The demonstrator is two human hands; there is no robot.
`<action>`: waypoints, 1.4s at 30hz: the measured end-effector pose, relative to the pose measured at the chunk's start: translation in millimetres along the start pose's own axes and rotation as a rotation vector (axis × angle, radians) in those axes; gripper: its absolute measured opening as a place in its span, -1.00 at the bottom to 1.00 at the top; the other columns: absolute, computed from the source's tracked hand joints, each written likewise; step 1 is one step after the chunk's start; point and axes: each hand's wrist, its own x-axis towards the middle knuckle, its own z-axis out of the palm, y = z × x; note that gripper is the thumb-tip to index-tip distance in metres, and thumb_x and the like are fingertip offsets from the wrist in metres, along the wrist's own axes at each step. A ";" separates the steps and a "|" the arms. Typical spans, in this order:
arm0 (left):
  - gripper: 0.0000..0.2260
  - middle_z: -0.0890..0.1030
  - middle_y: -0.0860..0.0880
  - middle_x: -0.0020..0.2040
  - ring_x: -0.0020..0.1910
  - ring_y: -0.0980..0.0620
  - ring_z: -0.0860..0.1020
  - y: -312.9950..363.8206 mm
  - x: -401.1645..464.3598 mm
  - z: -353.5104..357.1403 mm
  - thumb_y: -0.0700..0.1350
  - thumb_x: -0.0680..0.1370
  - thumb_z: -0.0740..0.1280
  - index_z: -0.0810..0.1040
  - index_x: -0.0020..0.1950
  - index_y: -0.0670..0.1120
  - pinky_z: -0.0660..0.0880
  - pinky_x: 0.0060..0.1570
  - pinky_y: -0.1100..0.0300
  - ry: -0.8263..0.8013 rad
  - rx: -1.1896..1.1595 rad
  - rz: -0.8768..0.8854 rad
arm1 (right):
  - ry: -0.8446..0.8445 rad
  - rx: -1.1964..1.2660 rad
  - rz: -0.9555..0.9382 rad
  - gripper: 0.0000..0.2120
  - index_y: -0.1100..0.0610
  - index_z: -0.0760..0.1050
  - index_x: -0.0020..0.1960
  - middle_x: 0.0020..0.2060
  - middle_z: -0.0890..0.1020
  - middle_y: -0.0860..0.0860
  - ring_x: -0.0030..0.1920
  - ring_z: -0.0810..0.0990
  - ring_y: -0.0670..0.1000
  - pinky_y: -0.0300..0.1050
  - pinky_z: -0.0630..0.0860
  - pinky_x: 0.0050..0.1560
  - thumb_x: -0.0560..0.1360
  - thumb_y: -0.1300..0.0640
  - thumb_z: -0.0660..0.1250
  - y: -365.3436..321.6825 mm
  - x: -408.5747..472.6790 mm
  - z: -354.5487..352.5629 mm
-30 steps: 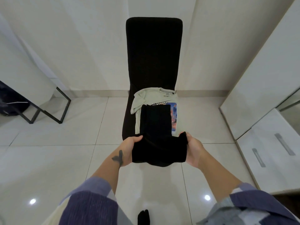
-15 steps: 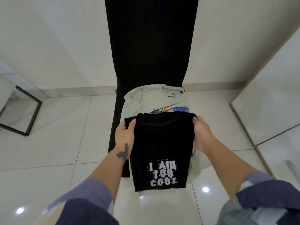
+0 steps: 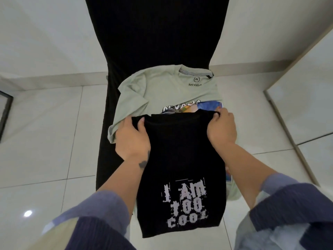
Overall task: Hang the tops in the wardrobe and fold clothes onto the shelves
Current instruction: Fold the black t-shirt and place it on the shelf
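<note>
A black T-shirt (image 3: 180,159), folded into a narrow strip with white "I AM TOO COOL" print, hangs from both my hands over the chair seat. My left hand (image 3: 132,137) grips its upper left corner, thumb on top. My right hand (image 3: 222,129) pinches the upper right corner. Beneath it a pale green T-shirt (image 3: 162,89) with a "NEVADA" print lies spread on the seat of the black chair (image 3: 155,33). The green shirt's lower part is hidden by the black one.
The chair stands on glossy white floor tiles (image 3: 45,141) against a white wall. A white wardrobe panel (image 3: 306,91) runs along the right. A black metal frame (image 3: 6,112) shows at the far left edge.
The black shirt, bunched between my hands a second ago, now hangs unfolded lengthwise with its print showing. I have come closer to the chair, and my hands have moved over the green shirt.
</note>
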 end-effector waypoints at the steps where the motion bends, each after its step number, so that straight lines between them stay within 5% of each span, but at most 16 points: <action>1: -0.66 0.58 -0.11 0.10 0.12 -0.14 0.53 0.3 -0.3 0.6 0.14 0.60 0.13 0.46 0.18 -0.07 0.34 -0.17 0.08 -0.017 0.020 0.002 | 0.013 -0.060 -0.027 -0.72 0.16 0.40 0.27 0.19 0.43 0.21 0.18 0.43 0.25 0.03 0.35 0.08 0.59 0.19 0.09 -0.4 -1.6 0.5; 3: -0.62 0.57 -0.12 0.14 0.16 -0.15 0.51 2.1 1.2 0.0 0.17 0.61 0.10 0.44 0.22 -0.07 0.32 -0.13 0.09 -0.073 0.039 -0.009 | 0.056 -0.141 -0.149 -0.68 0.09 0.39 0.31 0.23 0.40 0.17 0.21 0.39 0.22 0.04 0.34 0.11 0.57 0.15 0.13 -4.0 -7.5 0.1; 6: -0.54 0.52 -0.08 0.26 0.27 -0.12 0.46 3.5 7.0 -4.7 0.21 0.60 0.08 0.41 0.32 -0.07 0.34 -0.02 0.09 -0.137 0.032 -0.003 | 0.059 -0.265 -0.580 -0.61 -0.02 0.40 0.33 0.31 0.39 0.08 0.27 0.36 0.13 0.06 0.24 0.28 0.54 -0.08 0.12 -13.7 -15.5 -2.3; 8: -0.57 0.55 -0.05 0.16 0.22 -0.10 0.49 3.6 8.6 -7.5 0.21 0.59 0.09 0.44 0.27 -0.05 0.38 0.00 0.07 -0.161 -0.018 0.004 | -0.116 -0.345 -0.804 -0.51 -0.09 0.35 0.37 0.32 0.39 0.02 0.33 0.33 0.08 0.08 0.13 0.40 0.52 -0.24 0.04 -19.1 -18.3 0.3; 11: -0.74 0.49 0.09 -0.12 -0.03 0.02 0.51 3.7 5.5 -11.0 0.10 0.62 0.13 0.44 0.15 -0.03 0.35 -0.12 0.16 -0.155 -0.200 0.068 | -0.381 -0.443 -0.839 -0.31 -0.18 0.15 0.47 0.37 0.32 -0.06 0.42 0.24 0.02 0.18 -0.09 0.49 0.42 -0.44 -0.04 -26.3 -18.6 8.8; 16: -0.89 0.45 0.17 -0.26 -0.31 0.31 0.43 2.6 1.6 -18.5 -0.04 0.62 0.19 0.44 0.11 -0.02 0.37 -0.26 0.53 -0.149 -0.382 0.207 | -0.365 -0.496 -0.955 -0.19 -0.07 0.19 0.45 0.25 0.42 -0.04 0.24 0.43 0.05 0.04 0.26 0.33 0.34 -0.50 0.02 -38.7 -15.2 13.3; 19: -0.90 0.47 0.18 -0.25 -0.31 0.39 0.44 2.4 0.8 -20.6 -0.07 0.61 0.22 0.46 0.09 -0.04 0.35 -0.23 0.56 -0.140 -0.422 0.248 | -0.385 -0.458 -0.949 -0.34 -0.01 0.32 0.36 0.14 0.56 -0.02 0.06 0.55 0.07 -0.06 0.42 -0.01 0.42 -0.41 0.12 -39.8 -22.3 9.8; 23: -0.96 0.45 0.19 -0.26 -0.32 0.46 0.43 9.1 -8.7 -25.7 -0.05 0.61 0.23 0.43 0.04 0.02 0.33 -0.24 0.59 -0.102 -0.444 0.228 | -0.364 -0.524 -0.979 -0.43 0.00 0.36 0.34 -0.01 0.64 0.08 -0.01 0.60 0.14 -0.07 0.36 -0.21 0.50 -0.34 0.08 -45.0 -31.9 -1.7; 28: -0.76 0.51 0.16 -0.12 -0.06 0.13 0.52 22.1 -36.5 -42.7 0.10 0.56 0.27 0.40 0.13 0.00 0.42 -0.05 0.34 -0.114 -0.525 0.137 | -0.539 -0.370 -0.831 -0.57 -0.02 0.45 0.27 -0.02 0.61 0.01 0.00 0.57 0.05 -0.13 0.39 -0.15 0.52 -0.23 0.20 -61.3 -48.2 -48.3; 32: -0.62 0.58 0.05 0.07 0.10 0.06 0.55 21.9 -79.8 -48.3 0.29 0.51 0.16 0.37 0.15 0.06 0.47 0.14 0.09 -0.064 -0.538 0.049 | -0.644 -0.113 -0.648 -0.78 0.02 0.54 -0.01 -0.27 0.50 -0.16 -0.29 0.45 -0.20 -0.28 0.33 -0.27 0.51 -0.12 0.30 -78.1 -74.0 -104.5; 35: -0.58 0.55 0.02 0.16 0.16 0.01 0.52 38.8 -113.6 -58.6 0.22 0.55 0.04 0.40 0.23 -0.02 0.44 0.18 0.05 0.066 -0.515 0.013 | -0.608 -0.046 -0.593 -0.67 0.07 0.56 0.10 -0.15 0.62 -0.06 -0.27 0.51 -0.18 -0.21 0.50 -0.13 0.50 -0.14 0.29 -97.2 -90.7 -157.5; 39: -0.43 0.48 -0.09 0.27 0.25 -0.11 0.45 74.4 -147.9 -83.2 0.21 0.51 -0.06 0.38 0.34 -0.11 0.40 0.25 -0.09 0.157 -0.581 -0.202 | -0.519 -0.003 -0.619 -0.78 0.01 0.53 0.03 -0.19 0.58 -0.16 -0.21 0.52 -0.22 -0.35 0.44 -0.18 0.53 -0.12 0.27 -137.2 -110.8 -244.9; 42: -0.48 0.47 -0.15 0.28 0.26 -0.15 0.45 106.5 -171.7 -104.2 0.18 0.58 0.00 0.36 0.36 -0.14 0.39 0.25 -0.03 0.131 -0.649 -0.350 | -0.429 0.008 -0.612 -0.74 0.04 0.54 0.08 -0.12 0.61 -0.11 -0.15 0.55 -0.17 -0.41 0.40 -0.11 0.53 -0.10 0.26 -169.2 -117.8 -325.3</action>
